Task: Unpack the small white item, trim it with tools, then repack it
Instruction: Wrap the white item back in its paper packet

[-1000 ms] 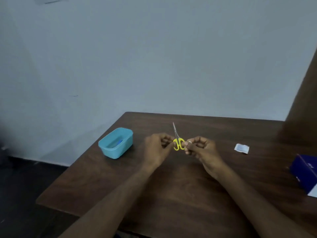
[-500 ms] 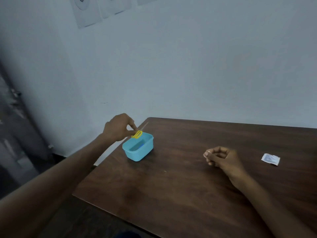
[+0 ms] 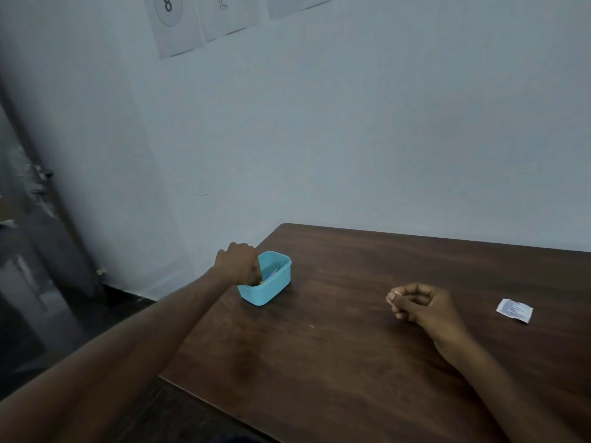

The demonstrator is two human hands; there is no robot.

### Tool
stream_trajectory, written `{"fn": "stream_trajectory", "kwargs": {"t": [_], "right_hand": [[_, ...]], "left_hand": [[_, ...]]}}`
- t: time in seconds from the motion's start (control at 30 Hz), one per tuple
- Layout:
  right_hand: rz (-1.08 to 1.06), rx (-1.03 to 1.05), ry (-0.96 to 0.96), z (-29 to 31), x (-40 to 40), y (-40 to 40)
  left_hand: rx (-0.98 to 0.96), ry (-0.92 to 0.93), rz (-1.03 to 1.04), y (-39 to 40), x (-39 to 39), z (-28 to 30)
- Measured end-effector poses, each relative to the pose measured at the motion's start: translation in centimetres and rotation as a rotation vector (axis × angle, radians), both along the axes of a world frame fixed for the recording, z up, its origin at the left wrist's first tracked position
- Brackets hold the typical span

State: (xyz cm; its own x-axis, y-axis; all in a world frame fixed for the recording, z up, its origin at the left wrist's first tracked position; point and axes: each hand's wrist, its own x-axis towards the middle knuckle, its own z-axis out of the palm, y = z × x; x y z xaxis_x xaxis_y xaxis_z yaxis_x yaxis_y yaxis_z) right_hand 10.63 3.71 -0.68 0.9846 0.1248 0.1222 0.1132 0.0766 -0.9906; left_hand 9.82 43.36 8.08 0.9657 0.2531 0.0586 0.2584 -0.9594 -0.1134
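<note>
Left hand: I see my left hand (image 3: 238, 263) reaching down into the near-left end of the blue plastic tub (image 3: 270, 282), fingers curled and dipped below the rim; a bit of yellow shows at the fingertips, but I cannot tell whether the fingers grip it.
Blue tub: it stands near the table's left edge, with some small coloured contents inside that I cannot make out.
Right hand: my right hand (image 3: 422, 306) rests on the wooden table (image 3: 335, 362), fingers curled in, thumb and forefinger pinching the small white item (image 3: 396, 294) at the tips.
Small white item: only a sliver shows between the fingertips, held just above the tabletop and well apart from the tub.
Wrapper: a flat white packet (image 3: 514, 310) with printed lines lies on the table to the right of my right hand, apart from it.
Wall: printed sheets (image 3: 179, 24) hang on the pale wall behind, one with an 8 in a circle.
</note>
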Motion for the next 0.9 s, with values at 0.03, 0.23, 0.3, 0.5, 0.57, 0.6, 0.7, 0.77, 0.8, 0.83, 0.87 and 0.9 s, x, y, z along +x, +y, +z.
{"fn": "stream_trajectory", "kwargs": {"t": [0.03,0.23,0.3,0.5,0.57,0.6,0.7,0.77,0.8,0.83,0.87,0.9], "right_hand": [[-0.001,0.001,0.002,0.0,0.0,0.0],[-0.048,0.007,0.016,0.0,0.2,-0.2],[-0.105,0.02,0.018,0.1,0.5,-0.3],[-0.236,0.055,-0.066,0.9,0.9,-1.0],[-0.331,0.074,-0.103,1.2,1.1,-1.8],[-0.385,0.085,-0.12,1.4,1.2,-2.4],[-0.562,0.128,-0.155,1.9,1.7,-4.8],[-0.672,0.181,-0.155,2.2,2.2,-6.4],[-0.722,0.211,-0.149,2.3,2.4,-7.2],[-0.766,0.24,-0.144,2.4,2.6,-8.0],[-0.806,0.264,-0.134,2.4,2.7,-8.6],[-0.844,0.283,-0.122,2.4,2.8,-9.3]], "left_hand": [[0.001,0.009,0.005,0.0,0.1,0.0],[-0.018,0.039,0.02,-0.1,0.4,2.3],[0.006,-0.045,-0.015,-1.1,0.2,3.3],[-0.298,-0.23,-0.463,-9.9,0.0,2.7],[-0.306,-0.182,-0.577,-14.2,0.6,1.4],[-0.296,-0.129,-0.616,-16.3,1.1,0.4],[-0.23,0.024,-0.735,-22.8,3.2,-3.3],[-0.229,0.009,-0.777,-26.8,4.8,-5.3],[-0.267,-0.016,-0.789,-28.8,5.5,-5.8],[-0.318,-0.041,-0.794,-30.7,6.0,-6.2],[-0.376,-0.064,-0.799,-32.3,6.5,-6.5],[-0.43,-0.08,-0.794,-34.0,6.8,-6.7]]}}
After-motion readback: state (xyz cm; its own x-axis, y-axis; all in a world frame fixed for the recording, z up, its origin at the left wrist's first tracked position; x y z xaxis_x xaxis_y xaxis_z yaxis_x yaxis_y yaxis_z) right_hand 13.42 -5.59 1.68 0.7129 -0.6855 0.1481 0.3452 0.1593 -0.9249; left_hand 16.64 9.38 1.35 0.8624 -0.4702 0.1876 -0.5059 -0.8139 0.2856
